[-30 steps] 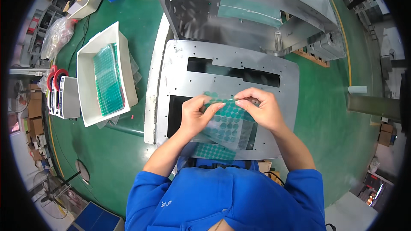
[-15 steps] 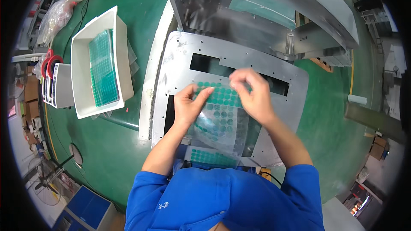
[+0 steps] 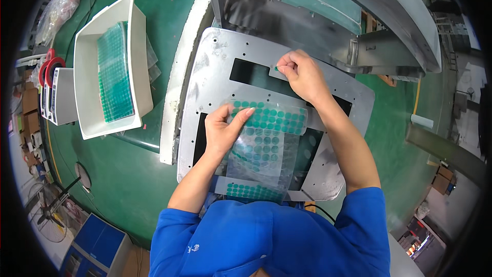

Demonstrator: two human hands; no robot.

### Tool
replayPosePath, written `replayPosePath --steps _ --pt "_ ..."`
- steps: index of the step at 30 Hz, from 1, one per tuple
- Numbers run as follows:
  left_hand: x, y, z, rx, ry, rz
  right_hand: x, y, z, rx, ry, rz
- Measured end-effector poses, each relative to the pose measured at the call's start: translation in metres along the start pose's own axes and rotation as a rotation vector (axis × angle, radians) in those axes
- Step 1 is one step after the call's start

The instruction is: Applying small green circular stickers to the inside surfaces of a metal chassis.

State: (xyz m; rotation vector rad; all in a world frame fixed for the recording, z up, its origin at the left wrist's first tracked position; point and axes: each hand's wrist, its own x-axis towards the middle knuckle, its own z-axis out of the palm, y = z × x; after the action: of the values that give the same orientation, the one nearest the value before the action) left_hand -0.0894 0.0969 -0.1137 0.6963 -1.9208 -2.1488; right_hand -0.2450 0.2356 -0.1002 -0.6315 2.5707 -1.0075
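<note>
My left hand (image 3: 223, 131) pinches the upper left edge of a clear sheet of round green stickers (image 3: 274, 118), thumb on top. The sheet drapes down toward my body, with more green dots near its lower end. Farther off, my right hand (image 3: 301, 74) is closed in a pinch on a small green sticker (image 3: 277, 68), apart from the sheet. That hand is over the grey metal panel (image 3: 207, 79), near its upper rectangular cutout. The panel has several small holes along its border and dark cutouts, partly covered by the sheet and my forearm.
At left, a white bin (image 3: 84, 92) holds a stack of green dotted sheets (image 3: 115, 72). Rolls of red tape (image 3: 51, 74) stand beside it. A large metal housing (image 3: 246, 5) rises behind the panel. A fan (image 3: 54, 210) and a blue cabinet (image 3: 100, 243) stand at lower left.
My right hand has moved away from the sheet, up toward the panel's far edge, with a green sticker now visible at its fingertips. My left hand still holds the sheet.
</note>
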Motion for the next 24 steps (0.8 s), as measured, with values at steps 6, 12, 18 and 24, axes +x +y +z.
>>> replayPosePath --steps 6,12,18,24 --pt "0.0 -0.006 -0.005 0.031 -0.019 -0.013 0.001 -0.003 0.001 -0.053 0.019 -0.018" --pt "0.001 -0.003 -0.003 0.018 -0.005 -0.011 0.002 -0.005 0.0 -0.109 -0.021 0.041" --pt "0.0 -0.003 -0.004 0.001 0.008 -0.023 0.0 -0.007 0.002 -0.105 0.002 0.059" --pt "-0.006 0.008 -0.008 -0.025 0.02 -0.01 0.004 -0.001 0.0 0.123 0.006 0.124"
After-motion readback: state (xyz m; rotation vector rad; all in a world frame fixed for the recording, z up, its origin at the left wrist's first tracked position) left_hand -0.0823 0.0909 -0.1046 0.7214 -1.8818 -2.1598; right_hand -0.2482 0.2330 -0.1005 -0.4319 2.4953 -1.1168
